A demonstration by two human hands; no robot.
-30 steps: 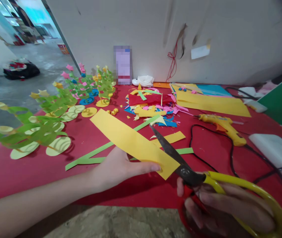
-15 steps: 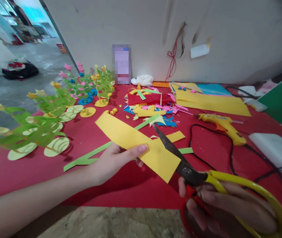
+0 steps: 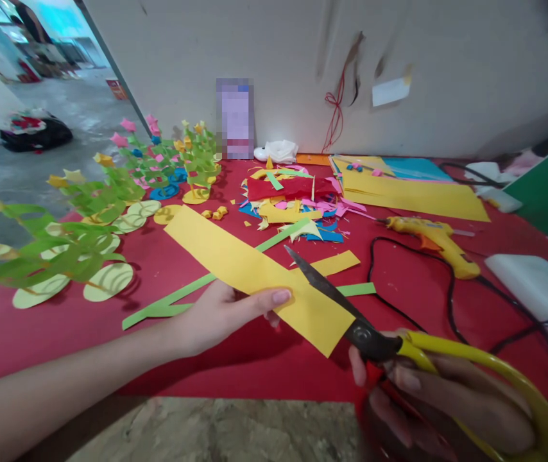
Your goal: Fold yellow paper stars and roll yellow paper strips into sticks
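Observation:
My left hand (image 3: 228, 311) pinches a long yellow paper strip (image 3: 235, 260) with the thumb on top, holding it above the red table (image 3: 24, 333). My right hand (image 3: 440, 401) grips large yellow-handled scissors (image 3: 375, 340) at the lower right. The dark blades point up and left and lie over the near end of the strip. I cannot tell whether the blades are cutting into the paper.
Green paper plants (image 3: 57, 247) on pale round bases line the table's left side. A pile of coloured scraps (image 3: 293, 202) lies in the middle, yellow sheets (image 3: 413, 196) behind. A yellow glue gun (image 3: 435, 240) with a black cord (image 3: 447, 301) lies at right, beside a white block (image 3: 538, 298).
My left thumb has slid back along the strip, away from its near end. The strip swung slightly and the scissor blades now lie further over the paper.

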